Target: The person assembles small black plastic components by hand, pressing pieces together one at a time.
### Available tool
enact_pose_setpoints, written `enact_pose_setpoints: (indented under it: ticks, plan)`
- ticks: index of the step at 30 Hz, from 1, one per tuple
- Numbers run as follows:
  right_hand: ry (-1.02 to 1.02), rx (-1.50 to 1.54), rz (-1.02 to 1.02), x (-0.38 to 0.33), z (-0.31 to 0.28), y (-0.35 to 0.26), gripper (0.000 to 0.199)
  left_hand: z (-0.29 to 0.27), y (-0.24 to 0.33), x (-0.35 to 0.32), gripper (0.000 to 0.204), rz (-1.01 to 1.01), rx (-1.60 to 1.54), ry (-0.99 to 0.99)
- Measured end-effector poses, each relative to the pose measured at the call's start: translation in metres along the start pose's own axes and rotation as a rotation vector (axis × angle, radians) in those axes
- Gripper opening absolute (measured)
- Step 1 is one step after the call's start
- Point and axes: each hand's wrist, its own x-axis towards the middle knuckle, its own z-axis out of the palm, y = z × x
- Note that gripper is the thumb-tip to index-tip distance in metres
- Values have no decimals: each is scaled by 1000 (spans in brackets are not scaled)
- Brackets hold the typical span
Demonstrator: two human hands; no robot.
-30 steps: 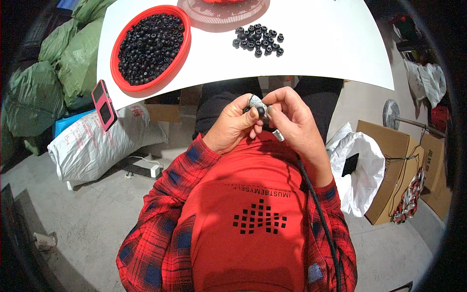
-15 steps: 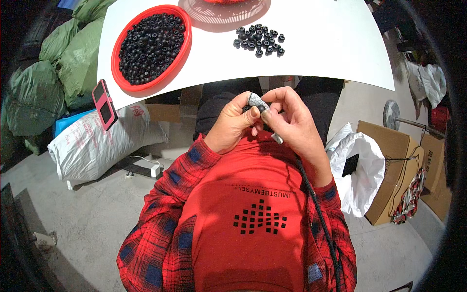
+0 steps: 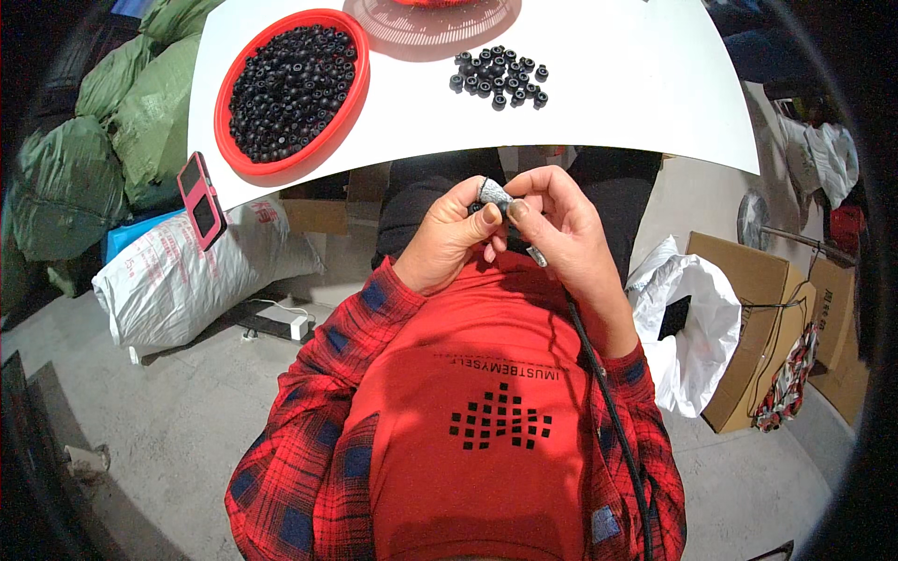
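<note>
A red shirt (image 3: 486,374) with a black block pattern fills the near middle, plaid sleeves (image 3: 309,421) at either side and a black cord (image 3: 613,402) running down over it near the right forearm. Just beyond, above the lap, the two hands meet. The left hand (image 3: 444,238) has thumb and forefinger pinched together on a small black part (image 3: 475,208), mostly hidden; a grey piece (image 3: 493,194) sits at that forefinger's tip, whether wrapped round it or held, I cannot tell. The right hand (image 3: 566,229) brings its thumb and forefinger to the grey piece's end; whether they clamp it is unclear. A pale tip (image 3: 537,256) pokes out under the right hand. On the floor to the right stands an open white bag (image 3: 706,360), next to a cardboard box (image 3: 720,257); to the left lies a full white sack (image 3: 187,271). Past the lap is a white table (image 3: 636,84). A pink phone (image 3: 201,203) is at its left edge, near a red bowl (image 3: 224,131) heaped with black parts. Loose parts (image 3: 500,75) lie in a cluster to the right. Farther back are a pinkish basket (image 3: 440,33) and, leftward, green sacks (image 3: 70,192).
</note>
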Motion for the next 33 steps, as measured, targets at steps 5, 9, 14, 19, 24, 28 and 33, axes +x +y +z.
enact_pose_setpoints:
  ticks: [5,9,14,19,24,28,33]
  plan:
    - [-23,34,50,-1,0,-7,12,2,5,-3,19,-60,-29,18]
    - [-7,-63,-18,1,-8,5,13,5,8,-4,21,-137,-74,-47]
    - [-70,-36,-12,-4,-4,-9,15,5,8,-4,23,-133,-119,-61]
    - [-51,-25,-40,-5,-3,-5,14,4,2,-2,26,-92,-67,-25]
    - [2,-109,-86,-3,-1,-1,12,4,4,-2,26,-96,-73,-27]
    - [-41,-25,-26,-3,-1,-5,9,0,3,-2,25,-141,-89,-44]
    - [-44,3,44,-4,-3,-7,9,-1,1,-2,25,-158,-125,-66]
